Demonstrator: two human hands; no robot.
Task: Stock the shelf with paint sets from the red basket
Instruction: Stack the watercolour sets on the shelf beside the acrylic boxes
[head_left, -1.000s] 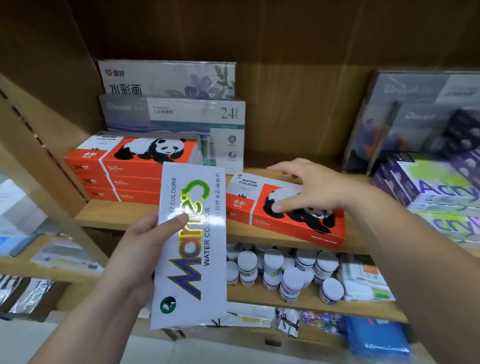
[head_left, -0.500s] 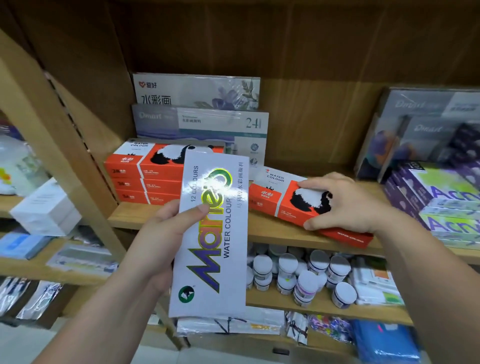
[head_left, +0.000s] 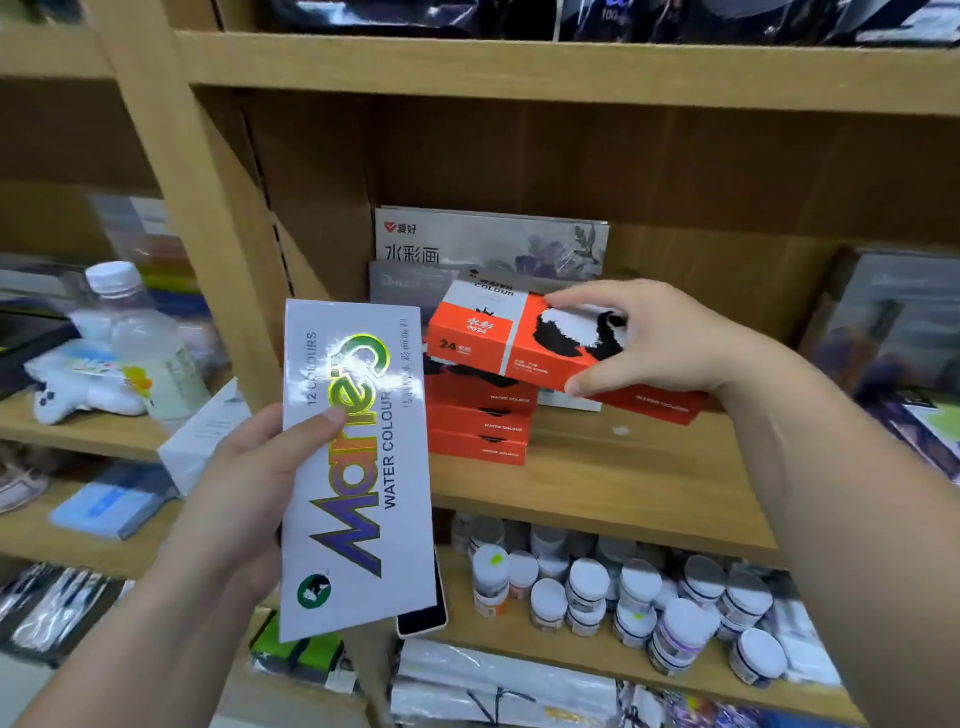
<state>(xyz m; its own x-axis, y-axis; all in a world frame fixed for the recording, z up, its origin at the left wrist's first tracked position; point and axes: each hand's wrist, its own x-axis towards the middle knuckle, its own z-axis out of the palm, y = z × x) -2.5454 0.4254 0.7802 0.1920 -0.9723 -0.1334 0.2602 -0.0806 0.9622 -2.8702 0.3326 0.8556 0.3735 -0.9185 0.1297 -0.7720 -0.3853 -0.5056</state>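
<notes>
My left hand (head_left: 249, 488) grips a white Marie's water colour box (head_left: 358, 467) upright in front of the shelf, thumb across its face. My right hand (head_left: 654, 338) pinches an orange panda water colour box (head_left: 493, 335) by its long edges and holds it tilted above the stack of orange panda boxes (head_left: 480, 421) on the wooden shelf board (head_left: 623, 483). The held box hovers just over the top of that stack; whether it touches is hard to tell. The red basket is out of view.
Grey watercolour pads (head_left: 493, 244) lean against the back panel behind the stack. Boxes (head_left: 893, 332) stand at the shelf's right end. Several small paint jars (head_left: 623, 597) fill the shelf below. A water bottle (head_left: 140, 343) stands in the left bay beyond the upright post (head_left: 208, 249).
My right hand has lifted the orange panda box off the shelf board and carried it left, up over the stack. The left hand keeps hold of the white box. The view has swung left.
</notes>
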